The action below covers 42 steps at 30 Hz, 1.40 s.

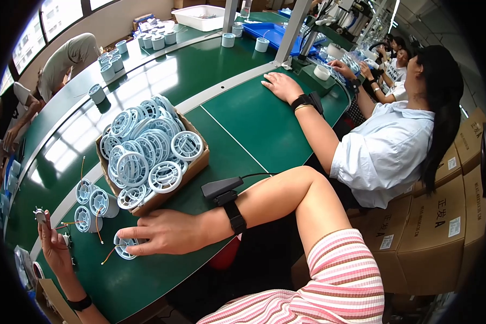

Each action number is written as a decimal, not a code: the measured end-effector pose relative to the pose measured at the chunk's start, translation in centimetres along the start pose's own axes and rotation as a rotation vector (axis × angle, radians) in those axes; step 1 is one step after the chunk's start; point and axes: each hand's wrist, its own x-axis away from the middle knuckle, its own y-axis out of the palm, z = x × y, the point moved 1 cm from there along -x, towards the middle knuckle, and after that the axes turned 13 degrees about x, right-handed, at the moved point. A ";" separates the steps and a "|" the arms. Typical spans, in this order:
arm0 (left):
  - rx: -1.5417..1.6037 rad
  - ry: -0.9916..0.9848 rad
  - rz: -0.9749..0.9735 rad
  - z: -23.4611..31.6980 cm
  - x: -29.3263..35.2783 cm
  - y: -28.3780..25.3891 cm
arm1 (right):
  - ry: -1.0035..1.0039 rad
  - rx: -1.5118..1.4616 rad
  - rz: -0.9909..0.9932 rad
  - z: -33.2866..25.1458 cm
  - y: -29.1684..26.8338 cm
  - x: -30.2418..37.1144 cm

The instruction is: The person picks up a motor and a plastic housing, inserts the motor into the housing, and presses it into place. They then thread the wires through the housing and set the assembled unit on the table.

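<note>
My right hand reaches across from the right and is closed over a light-blue round plastic housing standing on the green table. A thin orange-and-yellow wire sticks out of this housing. At the far left, my left hand is raised with its fingers pinched on a small silvery round part with short prongs. Between and beyond my hands stands a cluster of similar housings with coloured wires trailing from them. A cardboard box heaped with light-blue spoked plastic rings stands just beyond my right hand.
A co-worker's hand rests on the green table to my right. More housings stand on the far side, near a white tub and blue tray. Brown cartons are stacked at the right.
</note>
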 end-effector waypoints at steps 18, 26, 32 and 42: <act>0.126 0.013 -0.088 1.2 0.4 -0.5 | 0.055 -0.241 -0.034 -0.1 0.7 -0.1; 0.204 -0.034 -0.076 0.6 0.3 -0.4 | 0.068 -0.050 0.031 -0.5 -0.2 0.0; 0.128 -0.026 -0.120 2.1 1.0 0.1 | 0.023 -0.059 0.013 -0.4 0.3 -0.5; -0.182 0.053 -0.308 0.7 9.1 14.6 | 0.004 -0.151 0.029 -0.4 -2.7 -1.7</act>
